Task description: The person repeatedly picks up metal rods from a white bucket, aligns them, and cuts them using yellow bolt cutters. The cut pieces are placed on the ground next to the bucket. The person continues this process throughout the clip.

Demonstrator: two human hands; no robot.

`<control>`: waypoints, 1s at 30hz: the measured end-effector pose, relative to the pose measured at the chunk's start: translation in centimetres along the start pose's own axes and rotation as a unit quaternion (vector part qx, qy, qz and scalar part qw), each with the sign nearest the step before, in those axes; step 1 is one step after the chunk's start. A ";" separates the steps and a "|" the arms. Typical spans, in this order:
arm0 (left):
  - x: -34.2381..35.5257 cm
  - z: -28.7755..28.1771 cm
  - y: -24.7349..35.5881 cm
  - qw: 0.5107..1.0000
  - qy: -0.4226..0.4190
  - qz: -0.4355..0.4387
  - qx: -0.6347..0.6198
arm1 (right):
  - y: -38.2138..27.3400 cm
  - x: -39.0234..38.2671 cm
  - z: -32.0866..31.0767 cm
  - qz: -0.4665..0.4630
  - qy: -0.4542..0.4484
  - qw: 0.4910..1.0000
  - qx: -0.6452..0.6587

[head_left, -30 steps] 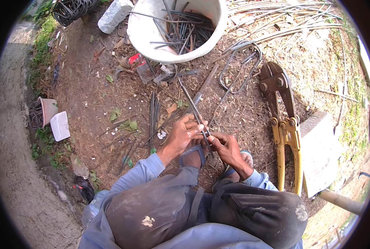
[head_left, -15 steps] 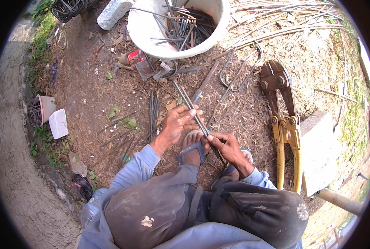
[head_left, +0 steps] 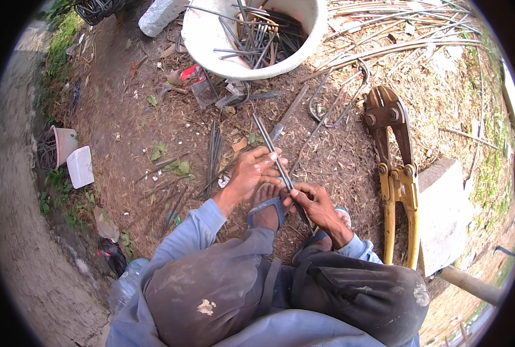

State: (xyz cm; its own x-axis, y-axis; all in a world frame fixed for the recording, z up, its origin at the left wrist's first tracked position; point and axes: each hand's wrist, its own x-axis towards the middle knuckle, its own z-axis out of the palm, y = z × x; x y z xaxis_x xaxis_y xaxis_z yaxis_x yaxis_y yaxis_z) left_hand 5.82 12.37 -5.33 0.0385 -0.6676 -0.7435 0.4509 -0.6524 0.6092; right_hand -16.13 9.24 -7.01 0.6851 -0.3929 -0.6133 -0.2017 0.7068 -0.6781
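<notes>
A thin bundle of dark metal rods point(head_left: 265, 133) slants between my hands, its upper end pointing away toward the bucket. My left hand point(head_left: 250, 173) holds it near the middle, thumb on top and fingers behind. Lower down, my right hand point(head_left: 317, 207) pinches the same rods between thumb and fingers. The lower ends reach down between my sandalled feet. Left of my left hand, a small pile of similar rods point(head_left: 214, 151) lies on the ground. Beyond my hands stands a white bucket point(head_left: 232, 72) with many cut rod pieces inside.
Yellow-handled bolt cutters point(head_left: 391, 173) stand at the right against a pale block point(head_left: 444, 222). Long rods point(head_left: 396, 43) lie spread at the far right. A bent metal loop point(head_left: 312, 107) rests near the bucket. At the left are a small tipped bucket point(head_left: 67, 144) and a white block point(head_left: 80, 167).
The rods' upper ends have drawn closer together and the bundle stands slightly steeper. My hands stay in nearly the same place, and the whole view has shifted slightly.
</notes>
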 end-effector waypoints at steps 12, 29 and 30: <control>-1.8 1.6 -4.4 0.998 -0.033 -0.018 -0.044 | 0.2 -0.9 -0.4 0.047 -0.024 0.998 -0.024; -1.5 1.1 -4.2 0.992 -0.055 -0.015 -0.113 | -0.1 -0.8 -0.4 0.035 -0.032 0.999 0.020; -1.3 1.1 -4.2 0.992 -0.053 -0.014 -0.115 | -0.1 -0.8 -0.5 0.031 -0.030 0.999 0.020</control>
State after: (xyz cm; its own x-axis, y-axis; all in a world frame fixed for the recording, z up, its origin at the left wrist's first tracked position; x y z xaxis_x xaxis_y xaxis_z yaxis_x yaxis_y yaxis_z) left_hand 2.87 15.63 -6.60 -0.0650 -0.6926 -0.7184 0.6428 -0.5797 0.5007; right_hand -16.96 9.22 -6.67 0.7125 -0.3129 -0.6280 -0.2185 0.7516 -0.6224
